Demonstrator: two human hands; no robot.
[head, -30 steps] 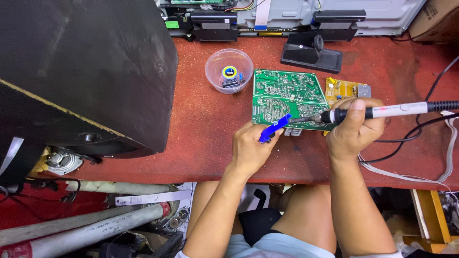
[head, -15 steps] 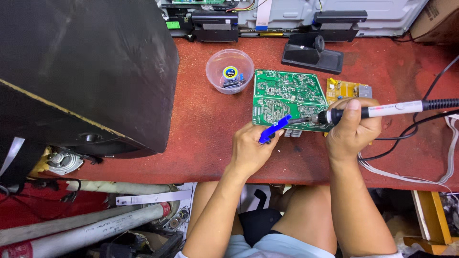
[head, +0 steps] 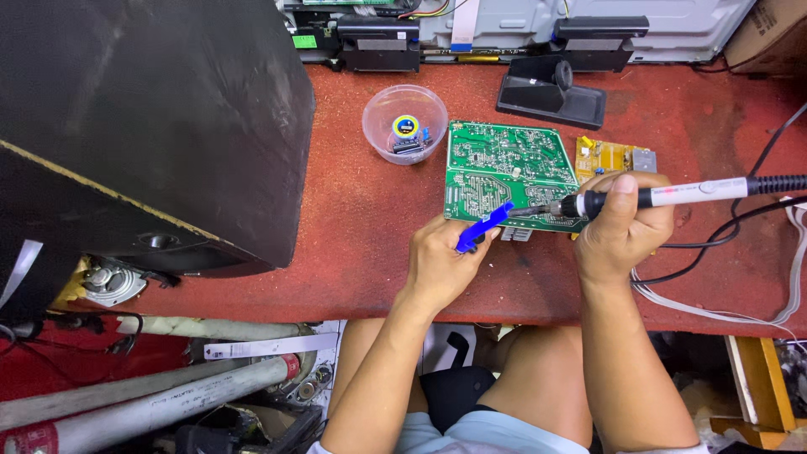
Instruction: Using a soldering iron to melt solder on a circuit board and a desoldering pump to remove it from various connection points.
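A green circuit board (head: pixel 496 164) lies solder side up on the red table (head: pixel 370 227). My right hand (head: pixel 622 231) grips a soldering iron (head: pixel 672 195) with a black and white handle, its tip touching the board's near edge. My left hand (head: pixel 441 261) holds a blue tool (head: pixel 483 227), whose end points at the same spot on the board. A smaller yellow circuit board (head: pixel 609 157) lies just right of the green one, partly hidden by my right hand.
A clear plastic bowl (head: pixel 403 124) with small parts stands left of the board. A black soldering iron stand (head: pixel 551 91) sits behind it. A large black box (head: pixel 143 126) fills the left. Cables (head: pixel 731 244) trail off to the right. Pipes (head: pixel 151 395) lie below the table.
Both hands and tools stay at the board's near edge; I see only a very slight shift of the iron.
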